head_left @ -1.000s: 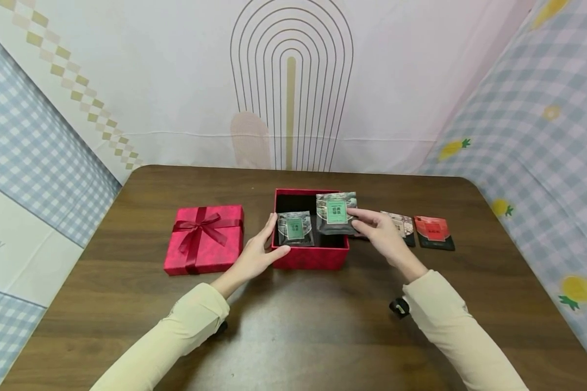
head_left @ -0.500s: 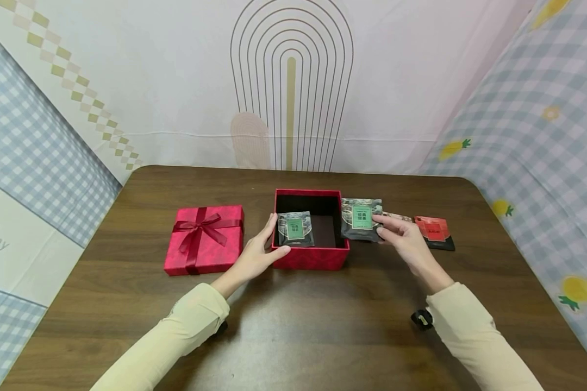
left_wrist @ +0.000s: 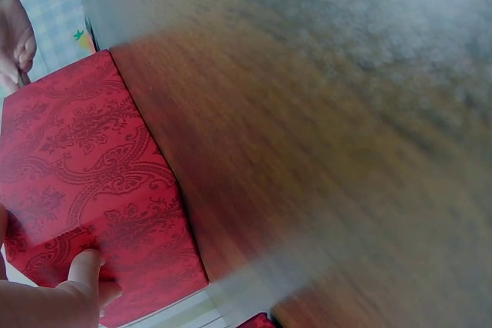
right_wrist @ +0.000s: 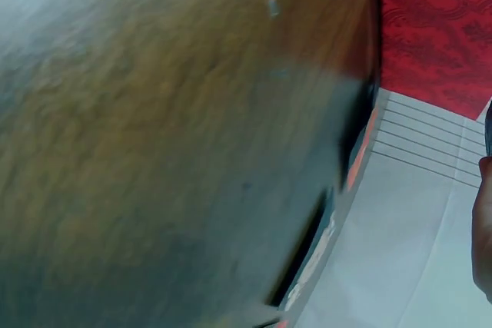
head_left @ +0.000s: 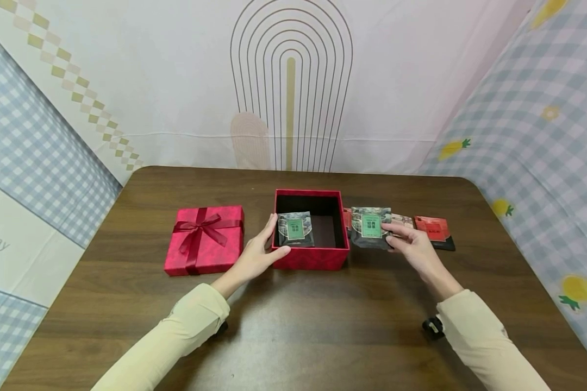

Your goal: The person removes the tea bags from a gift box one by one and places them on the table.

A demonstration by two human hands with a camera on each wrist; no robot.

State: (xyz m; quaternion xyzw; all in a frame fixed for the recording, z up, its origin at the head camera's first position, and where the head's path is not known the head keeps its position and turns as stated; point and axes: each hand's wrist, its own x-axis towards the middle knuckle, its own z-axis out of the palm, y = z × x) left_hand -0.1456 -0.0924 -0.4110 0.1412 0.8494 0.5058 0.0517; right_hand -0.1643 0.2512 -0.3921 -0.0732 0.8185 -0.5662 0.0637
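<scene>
My right hand (head_left: 413,252) pinches the right edge of a tea sachet (head_left: 371,227), dark with a green label, held to the right of the red box. Only part of that hand (right_wrist: 482,240) shows in the right wrist view, at the edge. My left hand (head_left: 255,254) rests against the near left corner of the uncovered box (head_left: 309,260). Its thumb (left_wrist: 84,270) lies on the patterned front wall, its fingers along the left side. A second sachet with the same green label (head_left: 295,228) leans inside the box, at the left.
Left of the box lies its red lid (head_left: 205,241) with a ribbon bow. To the right, a red sachet (head_left: 434,230) and a pale patterned sachet (head_left: 403,220) lie on the table (head_left: 313,331). Another red sachet (head_left: 347,218) is partly hidden behind the held one.
My right hand has carried the green-labelled sachet from over the box to the right, past the box's right wall and slightly lower in view. The left hand and box have stayed still.
</scene>
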